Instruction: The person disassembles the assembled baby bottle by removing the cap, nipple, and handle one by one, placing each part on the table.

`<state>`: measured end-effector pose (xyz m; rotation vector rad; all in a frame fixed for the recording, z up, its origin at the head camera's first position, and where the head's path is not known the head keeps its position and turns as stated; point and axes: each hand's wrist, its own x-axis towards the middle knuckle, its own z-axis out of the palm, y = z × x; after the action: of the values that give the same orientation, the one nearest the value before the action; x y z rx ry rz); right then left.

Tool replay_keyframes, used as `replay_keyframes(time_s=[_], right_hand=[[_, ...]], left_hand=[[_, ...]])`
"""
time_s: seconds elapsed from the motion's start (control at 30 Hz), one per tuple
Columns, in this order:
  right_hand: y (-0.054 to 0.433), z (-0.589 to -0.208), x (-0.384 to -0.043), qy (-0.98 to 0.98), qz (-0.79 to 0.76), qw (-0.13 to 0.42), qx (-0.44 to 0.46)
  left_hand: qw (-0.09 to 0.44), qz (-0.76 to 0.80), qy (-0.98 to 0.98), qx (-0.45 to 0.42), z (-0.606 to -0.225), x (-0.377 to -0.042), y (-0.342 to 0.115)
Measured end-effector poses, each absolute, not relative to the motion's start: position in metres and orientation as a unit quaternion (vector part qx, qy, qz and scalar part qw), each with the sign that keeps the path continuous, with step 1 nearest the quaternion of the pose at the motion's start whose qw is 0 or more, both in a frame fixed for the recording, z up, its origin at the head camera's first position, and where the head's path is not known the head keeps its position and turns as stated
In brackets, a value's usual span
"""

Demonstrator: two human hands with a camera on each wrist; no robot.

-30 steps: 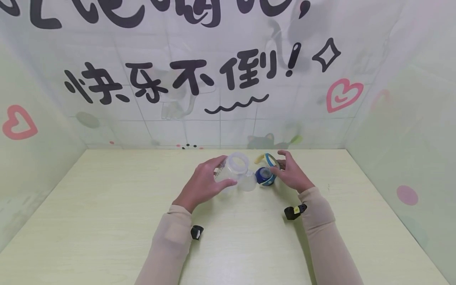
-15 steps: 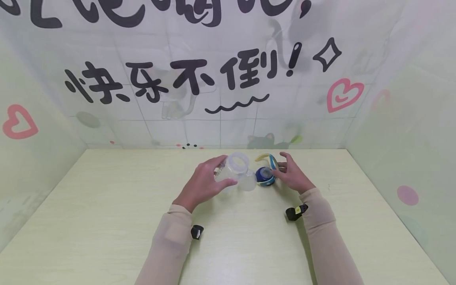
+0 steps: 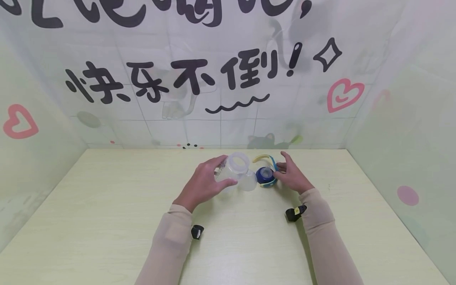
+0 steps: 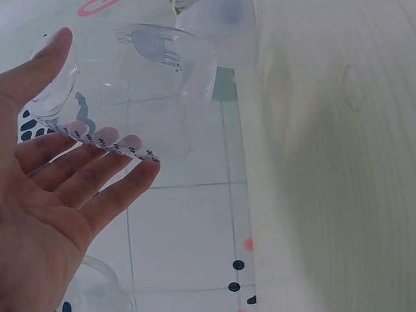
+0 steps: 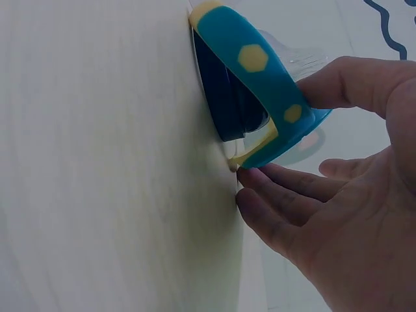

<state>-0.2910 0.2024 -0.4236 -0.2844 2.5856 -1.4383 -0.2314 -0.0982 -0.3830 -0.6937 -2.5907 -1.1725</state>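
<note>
In the head view, my left hand (image 3: pixel 203 182) grips a clear baby bottle (image 4: pixel 143 91), tilted with its open mouth facing up and right. Printed marks run along its side. A translucent cap (image 3: pixel 248 182) stands on the table just right of the bottle. Further right sits a dark blue bottle collar (image 3: pixel 262 179) with a clear nipple (image 3: pixel 267 172) on top. My right hand (image 3: pixel 291 174) pinches a teal and yellow two-armed bottle handle (image 5: pixel 253 65) between thumb and fingers. The handle is tilted around the collar, its yellow-tipped arms reaching left.
A pale wooden table (image 3: pixel 107 213) lies under everything. Its back edge meets a printed cloth wall (image 3: pixel 199 130) close behind the bottle parts. Side walls (image 3: pixel 402 170) rise at left and right. A black wrist camera (image 3: pixel 293 214) sits on the right sleeve.
My right hand has tipped the handle lower around the collar, its upper arm swinging left. The left hand and the bottle have stayed in place.
</note>
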Motion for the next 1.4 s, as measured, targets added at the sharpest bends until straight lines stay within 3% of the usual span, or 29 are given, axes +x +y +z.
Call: replay_keyframes(time_s=[0.2, 0.43, 0.53, 0.73, 1.0, 1.4], right_hand=[[0.198, -0.418, -0.289, 0.877, -0.47, 0.072, -0.075], [0.181, -0.398, -0.282, 0.864, -0.49, -0.071, -0.096], [0.172, -0.388, -0.277, 0.843, -0.512, -0.101, -0.133], [0.152, -0.375, -0.267, 0.794, -0.567, -0.102, -0.195], [0.126, -0.374, -0.257, 0.777, -0.57, -0.044, -0.264], [0.103, -0.385, -0.249, 0.804, -0.516, -0.064, -0.289]], left_hand=[[0.099, -0.403, -0.88, -0.23, -0.383, -0.231, -0.098], [0.099, -0.412, -0.876, -0.231, -0.384, -0.232, -0.097], [0.098, -0.425, -0.87, -0.231, -0.385, -0.233, -0.097], [0.083, -0.449, -0.862, -0.218, -0.388, -0.235, -0.098], [0.074, -0.484, -0.849, -0.2, -0.388, -0.235, -0.1], [0.043, -0.528, -0.825, -0.196, -0.394, -0.238, -0.106]])
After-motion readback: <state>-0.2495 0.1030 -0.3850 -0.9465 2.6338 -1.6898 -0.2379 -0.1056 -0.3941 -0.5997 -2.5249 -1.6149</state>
